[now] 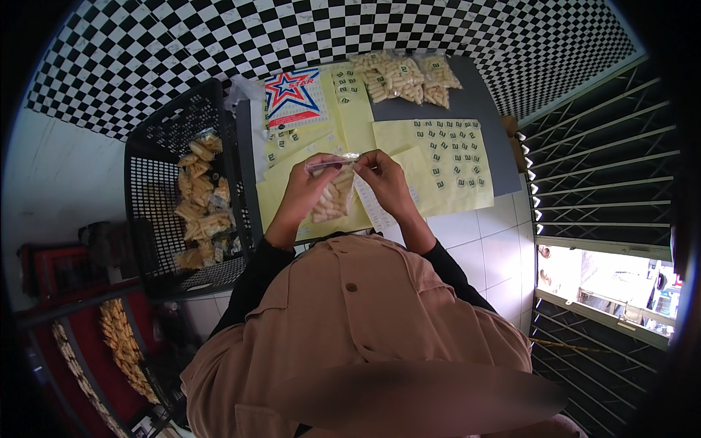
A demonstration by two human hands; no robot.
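My left hand point(303, 191) and my right hand point(385, 181) together hold a small clear bag of pale tube-shaped snacks point(333, 197) by its top edge, over the near part of a grey table point(478, 95). The bag hangs down between the hands. Under and beyond them lie yellow sheets of small dark-and-white stickers point(447, 157). A white strip of paper point(372, 208) lies beneath my right hand.
A black mesh basket point(157, 182) at the left holds several filled snack bags point(201, 201). More filled bags point(401, 77) lie at the table's far edge, beside a white packet with a red and blue star point(292, 96). A metal folding gate point(606, 168) stands at the right.
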